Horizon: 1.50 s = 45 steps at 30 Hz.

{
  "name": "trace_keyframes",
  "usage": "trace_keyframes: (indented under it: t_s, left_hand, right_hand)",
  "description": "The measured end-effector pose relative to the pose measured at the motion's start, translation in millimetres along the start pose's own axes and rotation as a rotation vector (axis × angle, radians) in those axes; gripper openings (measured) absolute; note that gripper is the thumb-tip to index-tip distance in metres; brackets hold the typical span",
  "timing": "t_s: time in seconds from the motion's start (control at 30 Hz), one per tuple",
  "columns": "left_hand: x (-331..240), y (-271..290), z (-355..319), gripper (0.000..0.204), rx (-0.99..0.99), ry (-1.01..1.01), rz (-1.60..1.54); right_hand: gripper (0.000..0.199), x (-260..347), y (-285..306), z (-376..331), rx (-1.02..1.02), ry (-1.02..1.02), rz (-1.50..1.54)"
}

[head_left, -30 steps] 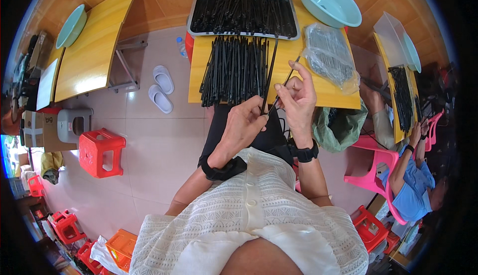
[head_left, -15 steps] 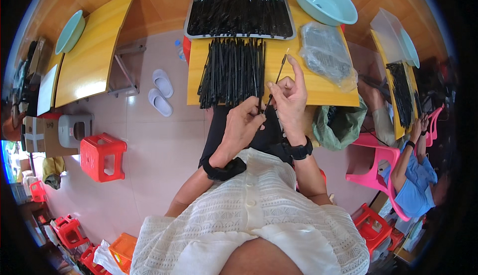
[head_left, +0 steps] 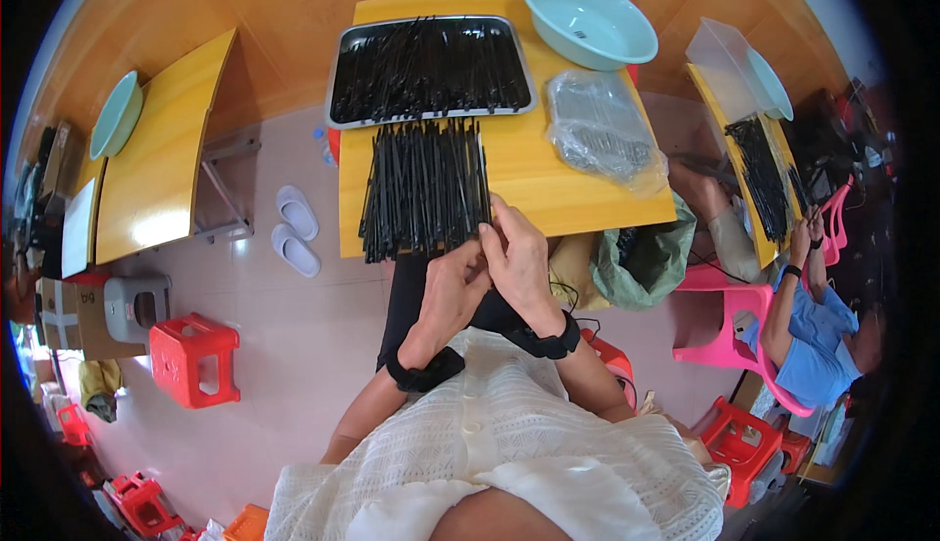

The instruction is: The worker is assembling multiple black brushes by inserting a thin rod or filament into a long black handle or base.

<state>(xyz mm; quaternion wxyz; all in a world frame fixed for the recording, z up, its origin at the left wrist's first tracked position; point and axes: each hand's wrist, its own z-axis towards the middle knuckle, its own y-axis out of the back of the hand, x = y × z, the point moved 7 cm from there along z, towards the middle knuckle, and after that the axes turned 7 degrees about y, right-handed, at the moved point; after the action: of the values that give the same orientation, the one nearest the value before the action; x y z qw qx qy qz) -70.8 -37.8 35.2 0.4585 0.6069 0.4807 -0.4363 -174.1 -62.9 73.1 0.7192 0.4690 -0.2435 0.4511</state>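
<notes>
A dense row of thin black rods (head_left: 423,188) lies side by side on the yellow table (head_left: 529,188), their near ends over its front edge. My left hand (head_left: 452,296) is closed just below the row's near right corner, its fingertips against my other hand. My right hand (head_left: 519,262) is closed beside the row's right edge, thumb and forefinger together near the rods' lower ends. What either hand holds is hidden by the fingers. Behind the row, a metal tray (head_left: 531,91) carries many more thin black pieces.
A pale blue basin (head_left: 587,17) stands at the table's back right. In front of it lies a clear plastic bag (head_left: 599,130) of dark pieces. A green sack (head_left: 646,272) hangs by the right corner. A co-worker (head_left: 808,330) sits at the right. A red stool (head_left: 194,360) stands left.
Both hands have drawn together beside the row's right edge. The thin black rod with a light tip, earlier upright at my right hand, no longer shows. The view has shifted.
</notes>
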Motion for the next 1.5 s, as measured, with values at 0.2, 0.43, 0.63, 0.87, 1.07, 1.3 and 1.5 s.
trace_keyframes:
  t_s: [0.2, 0.43, 0.63, 0.87, 1.07, 1.3, 1.5]
  left_hand:
    - [-4, -1, -1, 0.029, 0.029, -0.061, 0.200]
    - [5, 6, -1, 0.027, 0.068, -0.014, 0.138]
    - [6, -1, -1, 0.026, 0.135, -0.020, 0.114]
    - [12, 0, -2, 0.025, 0.122, -0.002, 0.067]
    - [12, 6, -2, 0.023, 0.091, -0.004, 0.044]
    - [20, 30, 0, 0.018, -0.115, 0.123, -0.313]
    - [-3, 50, 11, 0.020, -0.274, -0.132, -0.096]
  right_hand:
    - [0.032, -45, 36, 3, 0.049, -0.076, -0.421]
    - [0.018, -75, 42, 10, 0.144, -0.035, -0.584]
    - [0.025, -99, 44, 17, 0.103, -0.070, -0.592]
    - [0.026, -102, 55, -4, 0.035, -0.098, -0.563]
    - [0.021, -112, 60, -1, 0.001, -0.183, -0.572]
    - [0.018, -71, 22, 4, 0.023, -0.066, -0.376]
    - [0.018, -72, -22, 20, 0.063, -0.092, -0.260]
